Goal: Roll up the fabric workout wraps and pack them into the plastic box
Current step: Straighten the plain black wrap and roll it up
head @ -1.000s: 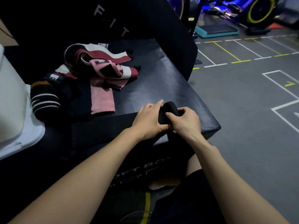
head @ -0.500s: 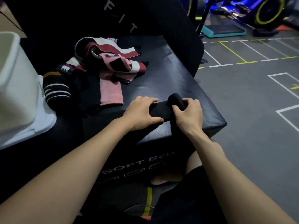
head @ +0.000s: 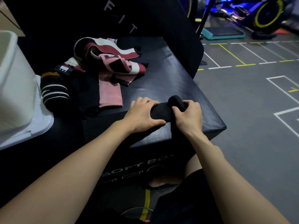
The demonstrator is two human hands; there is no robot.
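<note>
A black fabric wrap (head: 161, 113) lies near the front right corner of the black soft box (head: 169, 78). Its rolled end stands up under my right hand (head: 188, 117), whose fingers curl round the roll. My left hand (head: 142, 116) lies over the flat strip of the same wrap, thumb and fingers around its edges. A loose pile of pink, maroon and white wraps (head: 111, 65) sits farther back. A black wrap with white and orange stripes (head: 54, 91) lies at the left. The white plastic box (head: 14, 81) stands at the far left.
The white box lid or tray (head: 40, 125) lies under the plastic box. A tall black padded block (head: 145, 21) rises behind the soft box. To the right is grey gym floor (head: 250, 102) with painted lines; exercise machines (head: 267, 15) stand far back.
My hands moved apart: first both were bunched on the roll, now the left holds down a flat stretch of wrap drawn out from the roll. The view shifted slightly left.
</note>
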